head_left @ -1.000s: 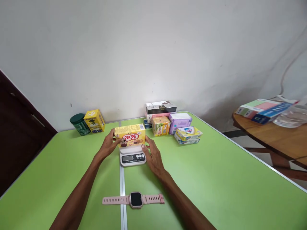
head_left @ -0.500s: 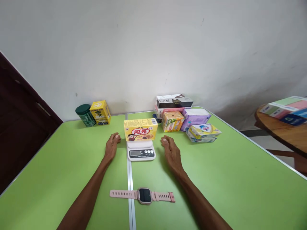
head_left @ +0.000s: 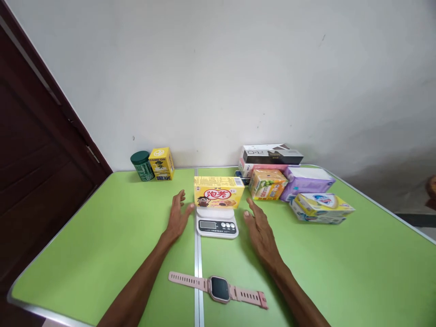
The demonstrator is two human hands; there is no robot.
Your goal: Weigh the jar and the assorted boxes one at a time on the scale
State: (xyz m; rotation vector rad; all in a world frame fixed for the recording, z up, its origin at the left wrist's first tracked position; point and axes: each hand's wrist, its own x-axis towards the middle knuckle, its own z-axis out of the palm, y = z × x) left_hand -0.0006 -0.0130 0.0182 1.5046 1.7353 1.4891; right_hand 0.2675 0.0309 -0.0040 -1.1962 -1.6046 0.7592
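Observation:
A yellow snack box (head_left: 218, 192) with red lettering rests on a small white kitchen scale (head_left: 217, 227). The scale's display is dark. My left hand (head_left: 178, 213) is at the left of the box, fingers apart, thumb tip close to the box's lower corner. On the other side, my right hand (head_left: 260, 229) holds nothing, its thumb and fingers parted, a little away from the box and scale. Nearer to me a pink smartwatch (head_left: 220, 289) lies flat with its strap stretched out, between my forearms.
Back left stand a green lidded canister (head_left: 142, 166) and a yellow box (head_left: 161, 164). Back right are a black-and-white box (head_left: 272, 156), an orange carton (head_left: 268, 184), a purple tissue pack (head_left: 308, 181) and yellow-white soap boxes (head_left: 322, 207). A wall is behind the green table (head_left: 136, 227).
The view has turned to the left, so everything sits farther right. Both hands have opened more, thumbs spreading from fingers, and my left hand is closer to the snack box.

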